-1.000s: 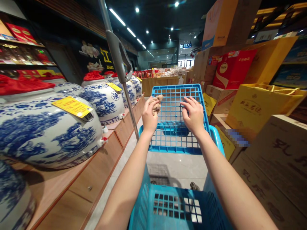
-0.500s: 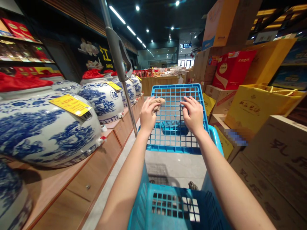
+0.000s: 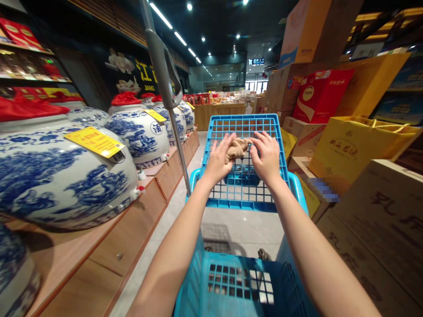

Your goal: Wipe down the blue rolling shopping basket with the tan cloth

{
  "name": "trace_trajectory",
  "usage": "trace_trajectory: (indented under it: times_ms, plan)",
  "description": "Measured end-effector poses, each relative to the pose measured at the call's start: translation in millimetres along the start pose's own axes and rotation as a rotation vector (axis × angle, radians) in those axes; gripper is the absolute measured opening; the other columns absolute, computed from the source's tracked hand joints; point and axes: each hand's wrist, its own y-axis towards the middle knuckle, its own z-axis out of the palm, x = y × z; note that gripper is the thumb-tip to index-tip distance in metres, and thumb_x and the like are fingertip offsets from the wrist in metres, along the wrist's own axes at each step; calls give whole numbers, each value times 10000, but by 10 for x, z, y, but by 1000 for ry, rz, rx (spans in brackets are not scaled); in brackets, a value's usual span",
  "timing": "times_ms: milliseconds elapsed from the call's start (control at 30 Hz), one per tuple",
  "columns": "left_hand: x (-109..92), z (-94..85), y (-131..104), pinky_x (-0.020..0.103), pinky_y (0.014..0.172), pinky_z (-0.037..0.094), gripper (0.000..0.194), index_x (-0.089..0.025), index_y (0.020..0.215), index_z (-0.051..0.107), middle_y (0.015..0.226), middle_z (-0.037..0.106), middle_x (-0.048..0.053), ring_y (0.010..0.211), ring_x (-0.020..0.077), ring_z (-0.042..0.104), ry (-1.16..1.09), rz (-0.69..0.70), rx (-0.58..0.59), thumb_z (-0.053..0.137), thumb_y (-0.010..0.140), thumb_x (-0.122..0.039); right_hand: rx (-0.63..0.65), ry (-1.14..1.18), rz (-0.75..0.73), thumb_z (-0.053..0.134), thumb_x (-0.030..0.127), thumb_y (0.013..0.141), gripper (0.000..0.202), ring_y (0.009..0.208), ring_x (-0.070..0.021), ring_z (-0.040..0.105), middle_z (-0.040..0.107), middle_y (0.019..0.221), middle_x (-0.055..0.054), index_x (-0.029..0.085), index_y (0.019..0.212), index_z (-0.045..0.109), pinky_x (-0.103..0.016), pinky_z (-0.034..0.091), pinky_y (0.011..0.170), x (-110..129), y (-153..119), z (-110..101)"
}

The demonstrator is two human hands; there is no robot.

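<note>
A crumpled tan cloth (image 3: 238, 149) lies against the blue grid of the cart's upper basket (image 3: 244, 205). My left hand (image 3: 220, 159) holds the cloth near its thumb and palm, fingers pointing forward over the grid. Just right of the cloth is my right hand (image 3: 265, 156), its fingers apart and curved above the grid, with nothing in it; its index fingertip is close to the cloth's right end. Below both forearms sits the cart's lower blue basket (image 3: 238, 264).
Blue-and-white jars (image 3: 66, 171) with red cloth tops line a wooden counter (image 3: 132, 233) on the left. A grey pole (image 3: 176, 141) rises left of the cart. Cardboard boxes (image 3: 373, 220) and a yellow bag (image 3: 353, 149) stand close on the right.
My left hand and the cloth have moved right across the grid, toward my right hand. The right hand has hardly moved.
</note>
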Motion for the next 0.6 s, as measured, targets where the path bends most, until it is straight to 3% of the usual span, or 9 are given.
trace_trajectory:
  times_ms: [67, 133, 200, 267, 400, 500, 600]
  plan:
    - [22, -15, -12, 698, 1295, 80, 915, -280, 1661, 118, 1635, 449, 137, 1596, 295, 278, 63, -29, -7, 553, 895, -34, 29, 16, -37, 478, 366, 984, 391, 1509, -339, 408, 636, 1465, -99, 246, 1290, 689, -668, 233, 1250, 58, -15, 28]
    - [28, 2, -27, 677, 1300, 14, 982, -291, 1664, -64, 1686, 355, 147, 1616, 283, 214, 103, 5, 26, 544, 923, -78, 113, 93, -101, 513, 380, 975, 466, 1526, -332, 389, 603, 1505, -98, 255, 1415, 599, -663, 233, 1259, 143, -29, 60]
    - [44, 26, -42, 656, 1304, -1, 1017, -298, 1650, -148, 1733, 228, 153, 1632, 284, 135, 121, 28, 43, 553, 934, -122, 212, 209, -157, 530, 352, 975, 524, 1458, -305, 484, 603, 1500, -100, 267, 1492, 515, -609, 324, 1240, 230, -34, 82]
    - [81, 24, -59, 661, 1300, 2, 1079, -292, 1646, -167, 1754, 122, 169, 1638, 317, 48, 125, 2, 17, 620, 916, -185, 255, 304, -191, 538, 284, 967, 501, 1300, -271, 610, 653, 1401, -107, 262, 1468, 529, -520, 463, 1156, 285, -27, 81]
    - [170, -80, -83, 669, 1299, 49, 1157, -287, 1665, -47, 1755, 118, 169, 1633, 371, 33, 89, 2, -15, 752, 828, -288, 138, 301, -205, 505, 112, 896, 377, 1039, -226, 660, 654, 1107, -84, 238, 1195, 697, -393, 590, 915, 265, 8, 20]
    - [237, -149, -79, 585, 1317, 175, 852, -305, 1640, 183, 1684, 363, 117, 1597, 301, 268, 35, -2, -120, 604, 906, -214, 18, 170, -141, 475, 83, 893, 358, 1053, -241, 631, 612, 1109, -83, 254, 1045, 751, -441, 580, 939, 240, 5, -5]
    - [342, -151, -49, 435, 1260, 372, 541, -266, 1488, 453, 1466, 613, 87, 1422, 211, 539, -3, -164, -407, 413, 966, -126, 75, 81, -171, 495, 121, 921, 326, 1130, -280, 592, 607, 1209, -105, 254, 1030, 773, -510, 558, 1002, 296, -37, 31]
